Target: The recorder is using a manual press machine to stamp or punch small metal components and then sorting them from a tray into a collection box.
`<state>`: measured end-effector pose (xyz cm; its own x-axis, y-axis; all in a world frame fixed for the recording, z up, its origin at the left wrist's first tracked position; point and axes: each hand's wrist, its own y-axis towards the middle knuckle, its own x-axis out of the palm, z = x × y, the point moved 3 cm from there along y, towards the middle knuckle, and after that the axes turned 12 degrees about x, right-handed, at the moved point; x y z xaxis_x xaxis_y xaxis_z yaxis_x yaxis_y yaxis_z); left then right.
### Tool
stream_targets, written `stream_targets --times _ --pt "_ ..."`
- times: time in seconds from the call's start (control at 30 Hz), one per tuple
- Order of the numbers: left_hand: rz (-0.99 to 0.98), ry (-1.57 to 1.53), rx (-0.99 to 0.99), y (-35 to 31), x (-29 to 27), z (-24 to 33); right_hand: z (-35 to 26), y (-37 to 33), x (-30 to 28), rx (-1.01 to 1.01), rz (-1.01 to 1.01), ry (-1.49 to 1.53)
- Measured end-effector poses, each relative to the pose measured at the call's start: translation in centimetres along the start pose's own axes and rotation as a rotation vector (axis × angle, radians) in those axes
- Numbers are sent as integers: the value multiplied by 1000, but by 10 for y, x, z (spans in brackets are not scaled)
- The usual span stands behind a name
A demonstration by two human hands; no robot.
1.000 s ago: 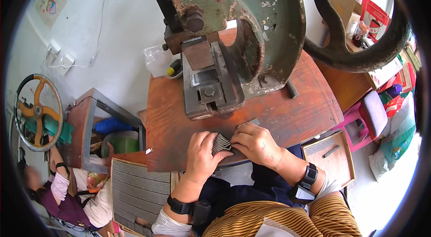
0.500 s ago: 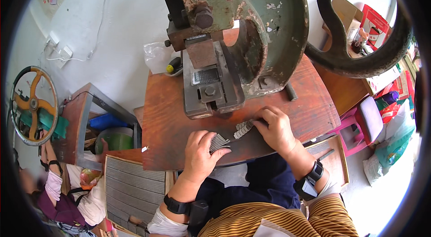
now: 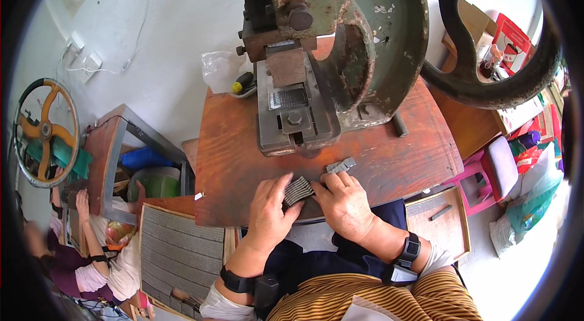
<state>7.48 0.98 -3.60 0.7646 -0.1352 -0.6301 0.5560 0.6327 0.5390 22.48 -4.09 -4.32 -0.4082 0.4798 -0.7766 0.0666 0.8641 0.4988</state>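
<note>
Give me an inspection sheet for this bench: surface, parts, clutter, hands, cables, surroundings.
Surface: red-brown wooden table, dark-stained; green, paint-chipped metal press stands on it.
Parts: stack of thin, grey, metal-looking strips; separate row of small grey pieces on the table.
Clutter: crumpled clear plastic bag, yellow-and-black handle, beside the press.
Hands: left hand holds the stack; right hand at its right end, contact unclear.
Cables: thin white cable at the wall.
Surroundings: person in purple, left; pink plastic stool, right.

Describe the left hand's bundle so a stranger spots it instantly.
Start at the big green press on the table. At the table's near edge, the left hand holds a bundle of thin grey strips. Unlike the grey pieces lying on the table by the right hand, it is gripped.
</note>
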Motion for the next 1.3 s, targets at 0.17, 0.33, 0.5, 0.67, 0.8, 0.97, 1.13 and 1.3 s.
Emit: stream_targets --times 0.17,0.33,0.5,0.67,0.8,0.97,1.13,1.3 --pt "13 78 109 0 -3 -3 0 7 -9 9 -118 20" --pt "20 125 121 -3 -2 0 -9 39 -21 -229 -234 251" --pt "61 18 -46 -8 1 -9 -7 60 -13 -246 -497 406" --pt "123 -59 -54 -8 2 -11 -11 72 -16 -288 -571 281" --pt "146 -134 -44 -5 -4 -6 -17 70 -14 -406 -622 248" --pt "98 -82 56 -7 -14 -7 -24 72 -4 -484 -708 191" --pt "100 -47 137 -10 -14 -8 -25 69 8 -494 -698 202" --pt "94 -58 42 -8 2 -18 -8 72 1 -475 -641 71"
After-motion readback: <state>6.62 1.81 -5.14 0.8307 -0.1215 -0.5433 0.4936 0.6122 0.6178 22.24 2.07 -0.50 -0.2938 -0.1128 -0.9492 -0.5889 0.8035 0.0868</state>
